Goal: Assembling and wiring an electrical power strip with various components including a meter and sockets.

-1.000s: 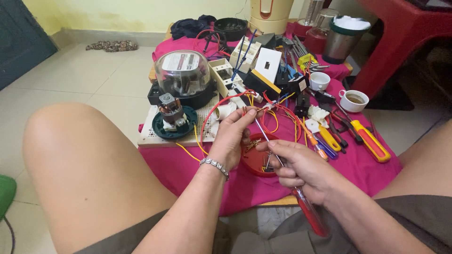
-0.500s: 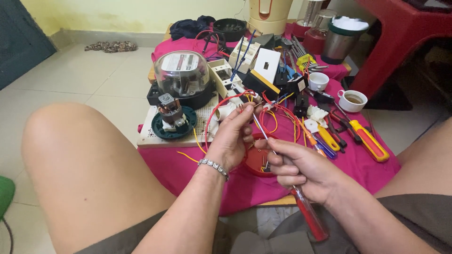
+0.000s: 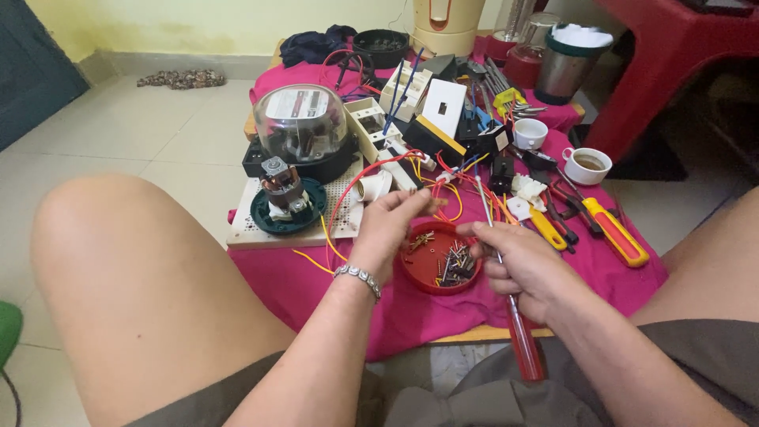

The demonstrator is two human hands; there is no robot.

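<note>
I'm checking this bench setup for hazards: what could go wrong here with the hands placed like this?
The screwdriver in the right hand points its tip toward the left hand; a slip might jab the fingers. The red dish of screws lies directly under both hands and could be knocked, scattering screws.

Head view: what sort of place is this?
Probably a home floor used as an electrical repair spot: tiled floor, a low board under a pink cloth strewn with wires, screwdrivers, a glass-domed meter, and cups.
</note>
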